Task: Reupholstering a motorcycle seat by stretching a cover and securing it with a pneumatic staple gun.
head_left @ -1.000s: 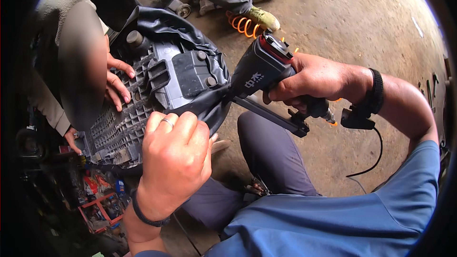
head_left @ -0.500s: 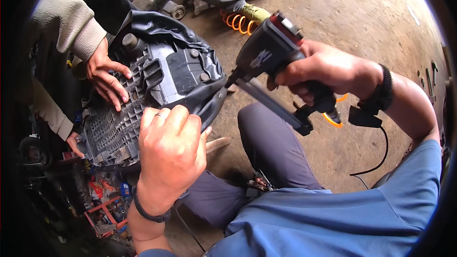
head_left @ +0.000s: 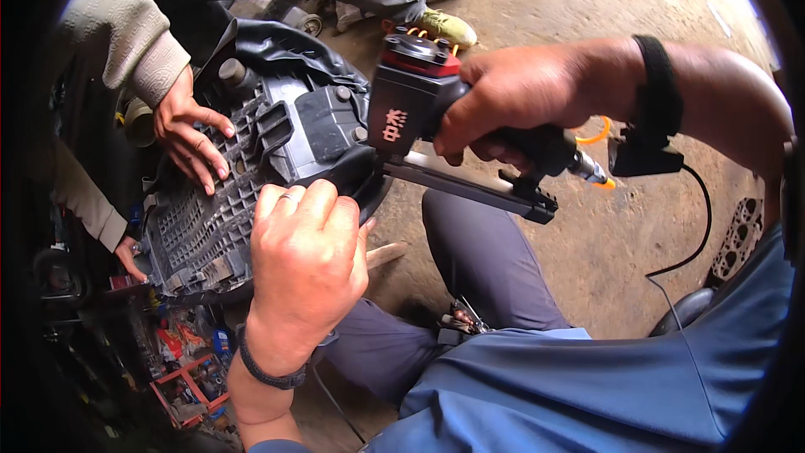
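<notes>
My right hand [head_left: 511, 109] grips a black pneumatic staple gun [head_left: 419, 105] with a red band, its nose pressed against the edge of an upturned black plastic seat base [head_left: 251, 176] with ribbed underside. My left hand [head_left: 306, 264] is closed over the near rim of the seat, pulling the dark cover [head_left: 352, 180] over the edge beside the gun's nose. Another person's hand [head_left: 189, 130] in a beige sleeve presses flat on the seat's far side.
An orange coiled air hose [head_left: 599, 130] runs from the gun's handle. A red tray of small tools [head_left: 189, 373] sits at lower left. Concrete floor [head_left: 587, 0] lies beyond, with another person's leg and yellow-green shoe [head_left: 449, 29] at top.
The staple gun has swung toward me and turned more upright against the seat's edge. My left hand shifted slightly down along the rim. The other person's hand stays on the seat.
</notes>
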Available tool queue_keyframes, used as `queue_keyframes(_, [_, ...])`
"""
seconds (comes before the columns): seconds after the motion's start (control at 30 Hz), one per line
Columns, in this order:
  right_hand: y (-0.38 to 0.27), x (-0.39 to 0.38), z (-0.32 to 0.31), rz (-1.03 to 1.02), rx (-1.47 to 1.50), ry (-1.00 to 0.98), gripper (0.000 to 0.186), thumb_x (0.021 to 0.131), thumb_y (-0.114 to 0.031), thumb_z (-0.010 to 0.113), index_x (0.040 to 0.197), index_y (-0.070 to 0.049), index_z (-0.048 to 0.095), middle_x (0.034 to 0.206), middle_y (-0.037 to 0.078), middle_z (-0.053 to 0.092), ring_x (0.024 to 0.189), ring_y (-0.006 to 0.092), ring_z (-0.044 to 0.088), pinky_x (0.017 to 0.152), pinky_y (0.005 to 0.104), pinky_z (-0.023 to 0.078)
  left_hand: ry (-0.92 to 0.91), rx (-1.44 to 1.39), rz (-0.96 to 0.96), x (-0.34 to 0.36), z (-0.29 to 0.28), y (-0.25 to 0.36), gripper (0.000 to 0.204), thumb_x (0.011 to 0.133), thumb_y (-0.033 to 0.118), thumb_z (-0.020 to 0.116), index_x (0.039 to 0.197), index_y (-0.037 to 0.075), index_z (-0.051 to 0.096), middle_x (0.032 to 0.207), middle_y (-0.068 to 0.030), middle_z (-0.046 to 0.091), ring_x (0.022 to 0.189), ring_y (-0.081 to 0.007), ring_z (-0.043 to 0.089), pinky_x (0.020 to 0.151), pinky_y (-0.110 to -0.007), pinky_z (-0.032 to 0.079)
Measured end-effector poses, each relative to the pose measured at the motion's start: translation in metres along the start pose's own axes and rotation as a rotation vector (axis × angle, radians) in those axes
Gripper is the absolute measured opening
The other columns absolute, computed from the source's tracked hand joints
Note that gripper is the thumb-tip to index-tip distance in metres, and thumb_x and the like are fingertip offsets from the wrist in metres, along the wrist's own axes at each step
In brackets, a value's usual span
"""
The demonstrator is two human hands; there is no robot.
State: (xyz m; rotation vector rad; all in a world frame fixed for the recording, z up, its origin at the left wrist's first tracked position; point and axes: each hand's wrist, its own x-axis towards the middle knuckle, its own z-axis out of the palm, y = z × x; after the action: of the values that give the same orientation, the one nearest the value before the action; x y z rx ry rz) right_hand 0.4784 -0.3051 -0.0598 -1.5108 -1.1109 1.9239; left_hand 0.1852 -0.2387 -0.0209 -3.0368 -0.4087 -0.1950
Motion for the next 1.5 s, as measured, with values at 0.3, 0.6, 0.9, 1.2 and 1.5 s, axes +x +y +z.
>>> queue_keyframes(0.3, [-0.005,-0.032,-0.005,-0.147,0.084,0.04,0.028,0.105,-0.03,0.076,0.106,-0.002,0.079,0.071,0.0,0.064,0.061,0.0104,0.063,0.056,0.0299,0.054,-0.153,-0.114,0.049,0.002,-0.033,-0.022,0.041,0.068,0.011,0.091,0.106,0.003,0.078,0.101,-0.0093,0.068,0.103,-0.0328,0.065,0.103,-0.049,0.044])
queue_keyframes(0.6, [-0.018,-0.012,-0.001,-0.079,0.036,-0.168,0.03,0.106,-0.033,0.076,0.103,-0.004,0.078,0.071,-0.001,0.063,0.059,0.0115,0.062,0.054,0.0301,0.054,-0.112,-0.25,0.06,-0.01,-0.023,-0.041,0.045,0.064,0.005,0.087,0.108,0.002,0.079,0.106,-0.0093,0.07,0.11,-0.0336,0.066,0.107,-0.051,0.045])
queue_keyframes(0.9, [-0.038,0.011,-0.001,0.165,0.074,-0.21,0.03,0.105,-0.035,0.074,0.104,-0.004,0.074,0.07,-0.003,0.057,0.059,0.0112,0.058,0.058,0.0329,0.054,-0.045,-0.23,0.075,-0.013,-0.016,-0.041,0.038,0.063,0.002,0.082,0.1,0.001,0.078,0.1,-0.0109,0.07,0.105,-0.0345,0.068,0.104,-0.053,0.049])
queue_keyframes(1.2, [-0.045,-0.014,-0.013,0.013,0.038,-0.116,0.036,0.107,-0.038,0.072,0.111,-0.002,0.076,0.068,-0.001,0.056,0.059,0.011,0.057,0.055,0.0323,0.053,-0.038,-0.222,0.025,-0.023,-0.023,-0.03,0.046,0.066,0.0,0.081,0.111,-0.003,0.076,0.116,-0.0157,0.069,0.118,-0.0389,0.065,0.107,-0.051,0.052])
queue_keyframes(1.5, [-0.067,-0.001,-0.001,0.14,0.007,-0.234,0.033,0.103,-0.033,0.075,0.116,-0.002,0.076,0.067,-0.001,0.057,0.056,0.0119,0.056,0.053,0.0338,0.051,-0.046,-0.232,0.05,-0.034,-0.023,-0.037,0.047,0.072,-0.006,0.073,0.119,-0.005,0.074,0.123,-0.0167,0.068,0.124,-0.0396,0.064,0.108,-0.049,0.053])
